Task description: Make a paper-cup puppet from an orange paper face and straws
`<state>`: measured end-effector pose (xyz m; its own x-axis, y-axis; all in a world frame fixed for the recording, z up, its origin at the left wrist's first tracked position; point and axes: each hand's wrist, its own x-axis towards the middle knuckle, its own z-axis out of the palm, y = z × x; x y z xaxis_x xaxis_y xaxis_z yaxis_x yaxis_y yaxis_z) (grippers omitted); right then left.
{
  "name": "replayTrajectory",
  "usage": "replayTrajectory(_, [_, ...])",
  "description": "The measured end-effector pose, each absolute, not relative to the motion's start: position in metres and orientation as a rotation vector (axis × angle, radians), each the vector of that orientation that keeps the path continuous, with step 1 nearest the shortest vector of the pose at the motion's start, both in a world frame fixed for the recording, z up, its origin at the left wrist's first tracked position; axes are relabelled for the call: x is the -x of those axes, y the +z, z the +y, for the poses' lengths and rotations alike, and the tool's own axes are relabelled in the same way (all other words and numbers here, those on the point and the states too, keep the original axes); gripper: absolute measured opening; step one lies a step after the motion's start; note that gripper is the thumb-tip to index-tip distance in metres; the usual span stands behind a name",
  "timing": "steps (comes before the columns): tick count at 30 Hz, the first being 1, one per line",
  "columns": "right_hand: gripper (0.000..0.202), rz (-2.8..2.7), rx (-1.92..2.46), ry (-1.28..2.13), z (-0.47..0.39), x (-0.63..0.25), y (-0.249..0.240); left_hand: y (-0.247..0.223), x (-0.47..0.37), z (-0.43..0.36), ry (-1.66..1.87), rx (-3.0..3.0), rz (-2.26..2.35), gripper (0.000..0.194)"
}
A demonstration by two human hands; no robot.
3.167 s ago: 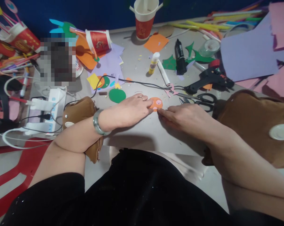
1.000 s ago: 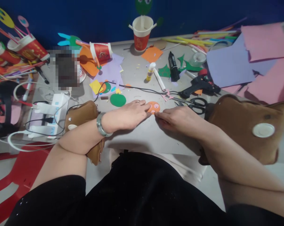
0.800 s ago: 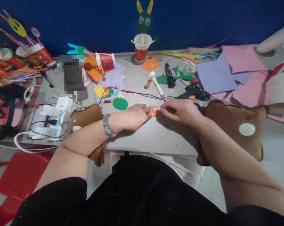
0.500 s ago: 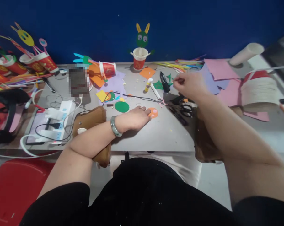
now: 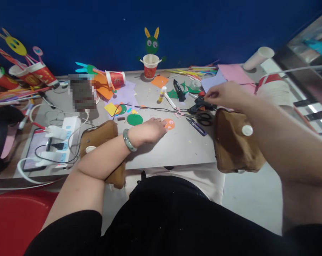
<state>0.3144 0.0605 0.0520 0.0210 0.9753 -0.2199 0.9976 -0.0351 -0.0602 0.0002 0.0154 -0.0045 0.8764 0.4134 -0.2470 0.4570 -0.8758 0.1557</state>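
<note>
My left hand [image 5: 151,131], with a bracelet at its wrist, lies low on the table. Its curled fingertips press the left edge of an orange paper circle [image 5: 170,124] bearing small pale pieces. Beside it lies a green paper oval [image 5: 135,120]. My right hand [image 5: 225,95] hovers at the right with fingers pinched together; what they hold, if anything, is too small to make out. Just left of and below it lies a black corded tool [image 5: 196,106], which looks like a glue gun. Black-handled scissors [image 5: 203,120] and a purple-edged tool [image 5: 197,127] lie nearer me.
A glue stick [image 5: 162,94], black marker [image 5: 179,90] and green paper scraps lie mid-table. Behind stands a red cup with a green rabbit-like head [image 5: 151,44]. A power strip [image 5: 70,137] with cables is at left. Brown padded armrests [image 5: 230,149] flank the table's front.
The view has turned slightly, so the table things appear farther left. My right hand has moved right relative to the marker and scraps. My left hand stays on the orange circle.
</note>
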Motion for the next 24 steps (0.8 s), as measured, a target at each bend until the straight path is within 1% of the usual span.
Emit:
replayTrajectory(3, [0.016, 2.062, -1.942, -0.259, 0.031, -0.309, 0.035, 0.006, 0.003, 0.012, -0.396, -2.833, 0.645, 0.038])
replayTrajectory(6, [0.014, 2.104, -1.894, -0.256, 0.011, -0.310, 0.024, 0.012, 0.003, 0.008, -0.372, -2.818, 0.662, 0.040])
replayTrajectory(10, [0.008, 2.154, -2.013, -0.197, 0.011, -0.322, 0.018, 0.011, 0.002, 0.006, -0.387, -2.826, 0.666, 0.041])
replayTrajectory(14, [0.004, 2.181, -2.225, -0.153, 0.035, -0.333, 0.024, 0.008, 0.002, 0.007, -0.392, -2.822, 0.681, 0.042])
replayTrajectory(17, [0.012, 2.176, -2.334, -0.134, 0.055, -0.339, 0.031, 0.009, 0.002, 0.008, -0.400, -2.800, 0.690, 0.043])
replayTrajectory(19, [0.018, 2.105, -2.319, -0.168, 0.065, -0.341, 0.033, 0.010, 0.001, 0.008, -0.430, -2.798, 0.688, 0.044])
replayTrajectory(22, [0.030, 1.920, -2.264, -0.218, 0.072, -0.344, 0.025, 0.010, 0.001, 0.007, -0.448, -2.811, 0.682, 0.044])
replayTrajectory(24, [0.035, 1.902, -2.268, -0.186, 0.074, -0.347, 0.014, 0.010, 0.001, 0.005, -0.433, -2.829, 0.684, 0.044])
